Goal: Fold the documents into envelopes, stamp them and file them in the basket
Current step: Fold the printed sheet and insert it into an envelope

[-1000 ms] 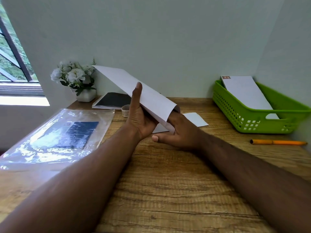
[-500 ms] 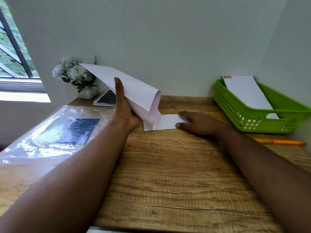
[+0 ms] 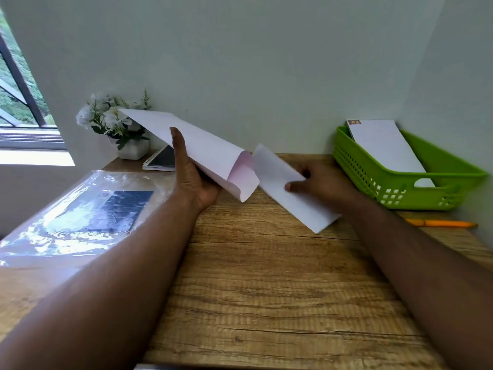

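Left hand [image 3: 196, 180] grips the envelope [image 3: 202, 150], right hand [image 3: 317, 186] pinches the letter [image 3: 282, 182] beside its mouth; a skewed entry could crumple it.

We note motion blur on the folded document [image 3: 290, 188] and right hand [image 3: 320, 186]; its fingers behind the sheet are hidden. The envelope [image 3: 197, 148] hides the left hand [image 3: 193, 180] fingers and most of the notebook [image 3: 162, 160] at the worktop's far edge. Stamp [image 3: 354, 122] print illegible.
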Demonstrator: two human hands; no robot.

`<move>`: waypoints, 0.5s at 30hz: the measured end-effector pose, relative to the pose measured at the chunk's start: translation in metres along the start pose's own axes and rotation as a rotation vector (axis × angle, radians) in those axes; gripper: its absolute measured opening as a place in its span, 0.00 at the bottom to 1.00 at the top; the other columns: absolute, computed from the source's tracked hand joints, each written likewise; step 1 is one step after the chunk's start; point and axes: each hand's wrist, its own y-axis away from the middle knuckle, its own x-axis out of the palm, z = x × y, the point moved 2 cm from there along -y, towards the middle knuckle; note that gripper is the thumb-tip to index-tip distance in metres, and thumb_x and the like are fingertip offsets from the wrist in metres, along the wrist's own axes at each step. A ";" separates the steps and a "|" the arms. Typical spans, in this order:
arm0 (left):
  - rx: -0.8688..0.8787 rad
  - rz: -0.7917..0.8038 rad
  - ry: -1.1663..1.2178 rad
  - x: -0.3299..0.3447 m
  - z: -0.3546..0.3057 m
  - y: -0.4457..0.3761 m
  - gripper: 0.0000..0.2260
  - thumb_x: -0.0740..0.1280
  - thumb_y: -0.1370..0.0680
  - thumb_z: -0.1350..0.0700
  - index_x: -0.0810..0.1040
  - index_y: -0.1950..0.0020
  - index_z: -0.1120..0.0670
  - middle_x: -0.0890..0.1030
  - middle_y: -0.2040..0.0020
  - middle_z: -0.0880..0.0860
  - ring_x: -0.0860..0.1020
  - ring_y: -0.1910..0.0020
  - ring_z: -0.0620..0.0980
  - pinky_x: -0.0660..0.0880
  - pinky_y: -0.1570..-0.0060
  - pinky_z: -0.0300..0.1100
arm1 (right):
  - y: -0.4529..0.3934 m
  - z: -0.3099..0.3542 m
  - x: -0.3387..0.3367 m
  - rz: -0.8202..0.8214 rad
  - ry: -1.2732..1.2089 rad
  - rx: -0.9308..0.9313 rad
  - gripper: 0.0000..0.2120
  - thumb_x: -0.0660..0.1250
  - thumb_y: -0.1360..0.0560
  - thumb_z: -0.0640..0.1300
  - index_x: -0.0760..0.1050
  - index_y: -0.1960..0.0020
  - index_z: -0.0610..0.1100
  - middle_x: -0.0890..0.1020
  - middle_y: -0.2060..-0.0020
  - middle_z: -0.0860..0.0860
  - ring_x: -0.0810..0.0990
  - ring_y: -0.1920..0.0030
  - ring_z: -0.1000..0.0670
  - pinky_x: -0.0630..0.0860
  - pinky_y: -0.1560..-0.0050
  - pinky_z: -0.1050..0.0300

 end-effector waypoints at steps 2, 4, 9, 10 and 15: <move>-0.012 -0.001 0.012 0.001 -0.001 0.001 0.40 0.66 0.34 0.28 0.72 0.32 0.55 0.78 0.41 0.60 0.72 0.33 0.65 0.67 0.36 0.68 | -0.002 -0.001 -0.002 -0.117 -0.321 0.020 0.16 0.73 0.29 0.43 0.73 0.44 0.46 0.81 0.51 0.47 0.81 0.56 0.49 0.77 0.60 0.55; -0.001 -0.008 0.030 0.001 -0.004 0.002 0.46 0.71 0.39 0.29 0.69 0.28 0.54 0.76 0.36 0.61 0.72 0.33 0.65 0.66 0.36 0.68 | -0.003 0.002 -0.003 -0.074 -0.695 0.063 0.21 0.71 0.27 0.38 0.71 0.37 0.50 0.82 0.48 0.45 0.84 0.55 0.44 0.81 0.59 0.48; 0.029 -0.031 0.067 -0.002 -0.010 0.002 0.48 0.73 0.42 0.31 0.69 0.28 0.53 0.75 0.33 0.61 0.73 0.33 0.63 0.67 0.36 0.68 | 0.004 0.011 -0.008 0.347 -1.021 0.055 0.20 0.58 0.24 0.34 0.72 0.33 0.42 0.79 0.67 0.48 0.75 0.74 0.53 0.71 0.76 0.62; 0.045 -0.046 0.064 -0.002 -0.011 0.001 0.48 0.73 0.42 0.32 0.69 0.27 0.53 0.76 0.35 0.61 0.73 0.33 0.63 0.68 0.37 0.67 | 0.004 0.009 -0.007 0.423 -1.014 0.053 0.21 0.57 0.25 0.34 0.72 0.33 0.41 0.75 0.69 0.48 0.70 0.76 0.54 0.68 0.77 0.63; 0.072 -0.066 0.094 -0.006 -0.014 -0.001 0.50 0.76 0.44 0.34 0.68 0.28 0.54 0.75 0.36 0.61 0.72 0.33 0.64 0.68 0.38 0.69 | 0.005 -0.001 -0.007 0.599 -0.863 0.140 0.23 0.57 0.29 0.37 0.73 0.35 0.41 0.71 0.72 0.48 0.66 0.76 0.56 0.64 0.78 0.66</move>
